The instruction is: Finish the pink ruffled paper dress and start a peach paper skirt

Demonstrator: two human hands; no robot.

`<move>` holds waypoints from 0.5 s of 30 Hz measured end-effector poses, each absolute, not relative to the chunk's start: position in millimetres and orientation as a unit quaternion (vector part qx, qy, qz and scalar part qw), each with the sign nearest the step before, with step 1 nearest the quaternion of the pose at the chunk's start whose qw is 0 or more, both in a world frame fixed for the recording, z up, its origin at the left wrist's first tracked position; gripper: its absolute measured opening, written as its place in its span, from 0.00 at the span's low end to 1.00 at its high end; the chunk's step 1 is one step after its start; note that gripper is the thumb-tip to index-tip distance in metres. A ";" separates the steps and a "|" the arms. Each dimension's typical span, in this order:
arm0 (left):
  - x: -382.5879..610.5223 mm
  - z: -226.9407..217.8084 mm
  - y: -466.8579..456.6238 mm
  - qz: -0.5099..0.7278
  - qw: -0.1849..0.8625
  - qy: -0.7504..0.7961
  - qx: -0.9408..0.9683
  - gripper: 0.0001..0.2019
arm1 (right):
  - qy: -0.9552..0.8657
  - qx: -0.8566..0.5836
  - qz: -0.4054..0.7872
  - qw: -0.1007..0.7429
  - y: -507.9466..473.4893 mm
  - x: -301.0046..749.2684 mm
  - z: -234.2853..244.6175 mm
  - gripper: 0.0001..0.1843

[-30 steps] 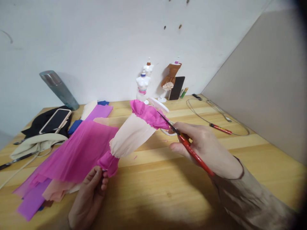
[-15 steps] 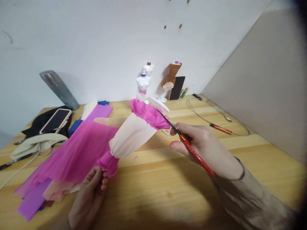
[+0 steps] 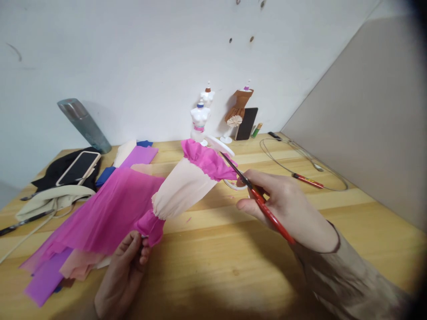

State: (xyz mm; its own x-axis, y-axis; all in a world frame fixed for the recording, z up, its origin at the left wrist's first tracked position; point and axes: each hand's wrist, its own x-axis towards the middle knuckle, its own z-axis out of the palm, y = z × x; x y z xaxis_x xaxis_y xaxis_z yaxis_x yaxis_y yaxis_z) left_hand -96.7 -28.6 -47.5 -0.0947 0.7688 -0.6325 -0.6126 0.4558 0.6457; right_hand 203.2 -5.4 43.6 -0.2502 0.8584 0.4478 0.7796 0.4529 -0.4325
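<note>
My left hand (image 3: pixel 128 258) is closed around the pink top end of a small dress (image 3: pixel 185 189). The dress has a cream skirt with a ruffled magenta hem and is held tilted, hem away from me. A white disc (image 3: pixel 219 145), seemingly a stand's base, shows beyond the hem. Whatever is inside the dress is hidden. My right hand (image 3: pixel 283 204) grips red-handled scissors (image 3: pixel 267 209), seen nearly edge-on. Their dark blades lie along the right end of the magenta hem; whether they touch it I cannot tell.
Magenta, purple and peach crepe sheets (image 3: pixel 110 213) spread left, near a phone (image 3: pixel 78 168) and a tilted bottle (image 3: pixel 85 124). Small white dress forms (image 3: pixel 200 118) and one in brown (image 3: pixel 243 104) stand at the back. A white ring (image 3: pixel 235 186) lies beyond the hem; a cable (image 3: pixel 267 153) is right.
The scissors have shifted very slightly at the hem, and their blades look a little broader. My left hand and the dress stay almost still. The view has tilted slightly.
</note>
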 end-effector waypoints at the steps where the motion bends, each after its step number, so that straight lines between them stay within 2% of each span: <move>1: -96.5 -47.2 -28.4 0.517 0.668 0.531 0.071 0.08 | -0.788 -0.518 0.066 0.327 -5.5 203.3 43.3 0.21; 7: -97.6 -46.0 -26.5 0.515 0.669 0.533 0.055 0.08 | -0.769 -0.526 0.048 0.359 -7.8 204.3 43.1 0.16; 11: -100.4 -44.4 -22.7 0.517 0.671 0.531 0.031 0.09 | -0.776 -0.505 0.028 0.376 -8.1 212.0 46.5 0.18; 13: -101.7 -41.3 -20.2 0.518 0.667 0.534 0.024 0.09 | -0.819 -0.464 0.033 0.337 -5.4 217.2 47.1 0.21; 15: -102.9 -37.1 -18.1 0.521 0.660 0.541 0.022 0.10 | -0.876 -0.407 0.055 0.254 -0.9 220.0 45.8 0.24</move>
State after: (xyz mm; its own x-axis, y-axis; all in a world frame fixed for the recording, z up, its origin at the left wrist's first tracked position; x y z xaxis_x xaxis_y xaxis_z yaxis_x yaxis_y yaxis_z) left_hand -102.9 -18.1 -37.1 -0.1289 0.7110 -0.6913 -0.6633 0.4564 0.5931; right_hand 220.0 -0.9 45.8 -0.5398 0.7411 0.3993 0.6852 0.6623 -0.3030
